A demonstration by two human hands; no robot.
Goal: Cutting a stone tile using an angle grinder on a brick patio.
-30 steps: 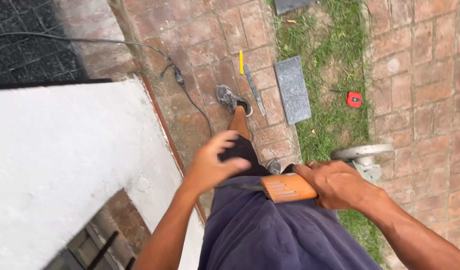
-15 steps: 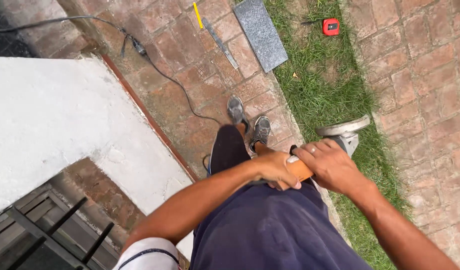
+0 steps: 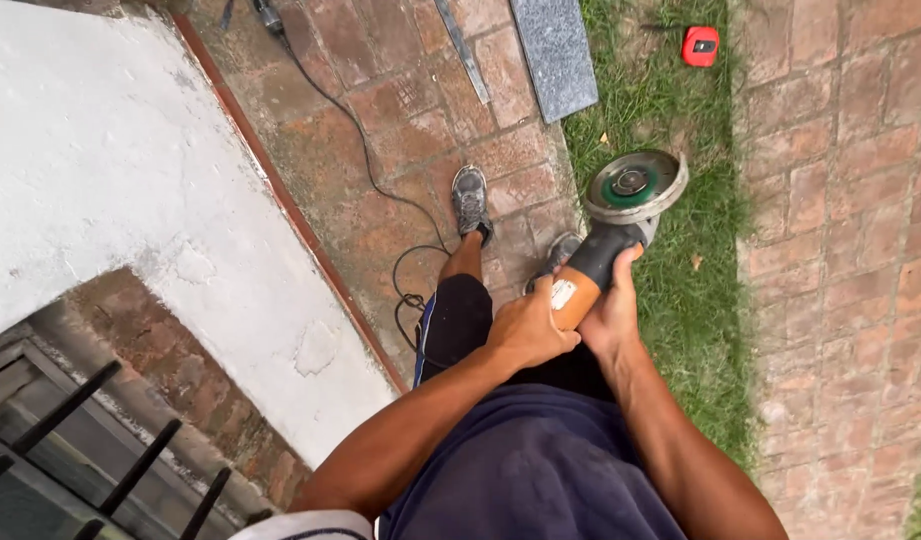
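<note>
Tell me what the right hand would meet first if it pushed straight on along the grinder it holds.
The right hand points up the angle grinder toward its disc. Beyond the disc the line likely meets the grass strip below, though depth is hard to judge from above.

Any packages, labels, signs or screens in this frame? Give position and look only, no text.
Sticker label: on the orange body of the angle grinder, beside the left hand and the right hand; small, rounded, white.
Tape measure: on the grass, top right; red case with a dark face panel.
No packages, signs or screens.
</note>
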